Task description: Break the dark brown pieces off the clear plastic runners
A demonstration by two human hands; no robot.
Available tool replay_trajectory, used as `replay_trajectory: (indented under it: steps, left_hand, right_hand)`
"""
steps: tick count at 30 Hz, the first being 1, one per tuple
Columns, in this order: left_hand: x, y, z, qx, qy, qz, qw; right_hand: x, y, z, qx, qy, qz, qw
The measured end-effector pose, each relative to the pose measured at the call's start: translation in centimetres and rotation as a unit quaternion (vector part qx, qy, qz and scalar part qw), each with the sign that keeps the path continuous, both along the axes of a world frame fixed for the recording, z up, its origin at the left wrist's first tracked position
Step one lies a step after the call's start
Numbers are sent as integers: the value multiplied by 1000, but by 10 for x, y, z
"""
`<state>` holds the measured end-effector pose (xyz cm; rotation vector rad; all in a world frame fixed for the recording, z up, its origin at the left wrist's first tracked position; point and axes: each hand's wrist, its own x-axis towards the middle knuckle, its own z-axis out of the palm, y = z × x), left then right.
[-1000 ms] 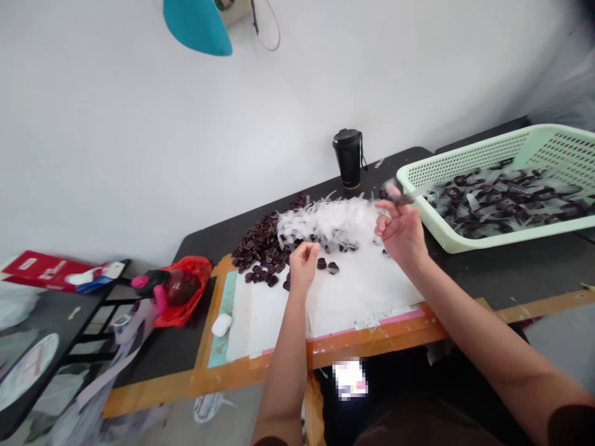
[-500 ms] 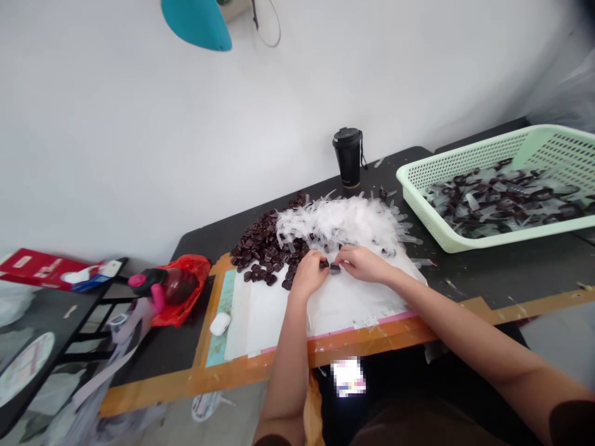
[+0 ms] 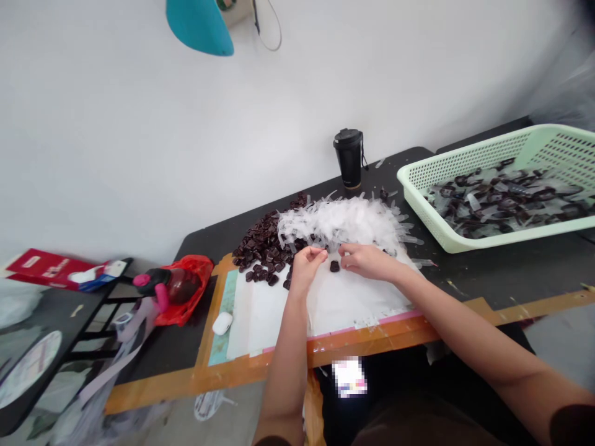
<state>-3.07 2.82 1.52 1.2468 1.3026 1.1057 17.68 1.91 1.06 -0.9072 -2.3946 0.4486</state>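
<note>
On the white sheet lies one small dark piece, between my two hands. My left hand is just left of it, thumb and fingers pinched together; whatever they hold is too small to name. To the right, my right hand has its fingers bent and close together, and its fingertips are partly hidden. Behind my left hand spreads a pile of dark brown pieces. A heap of translucent white strips lies just beyond both hands.
A green basket of dark pieces with clear strips stands at the right. Behind the heap is a black cup. A white case sits at the sheet's left, with a bottle on red plastic farther left.
My hands have moved slightly apart. The dark piece between them now lies uncovered on the sheet, and the dark piece at my left fingertips no longer shows.
</note>
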Motion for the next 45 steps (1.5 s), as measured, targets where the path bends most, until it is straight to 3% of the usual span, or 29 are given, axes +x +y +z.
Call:
replay_trajectory:
  steps: [3,6,11,20,23,27,33,40,45]
  left_hand:
    - [6,-1,4,-67,-158,6,985]
    - [10,-3,7,-88,-228,-2,970]
    - [11,-4,8,-97,-261,-23,960]
    - [18,-9,8,-102,-283,-60,952]
    - [19,-10,7,-101,-279,-61,953]
    - [21,-10,5,-86,-273,-51,957]
    - [25,-11,4,-66,-251,-42,965]
    - [28,-12,5,-37,-234,-21,971]
    - [28,-12,4,11,-188,-32,981]
  right_hand:
    - [1,3,4,2,74,-39,997]
    - [2,3,8,-15,151,-83,985]
    - [-2,3,11,-130,240,-138,952]
    - [-9,1,11,-239,331,-99,908]
    - [-10,-2,11,-213,283,-129,926]
    - [-13,-6,9,-92,222,-184,953]
    - [-17,-9,3,49,157,-246,955]
    - [-15,-9,4,24,113,-198,973]
    - [-15,-9,5,11,105,-217,970]
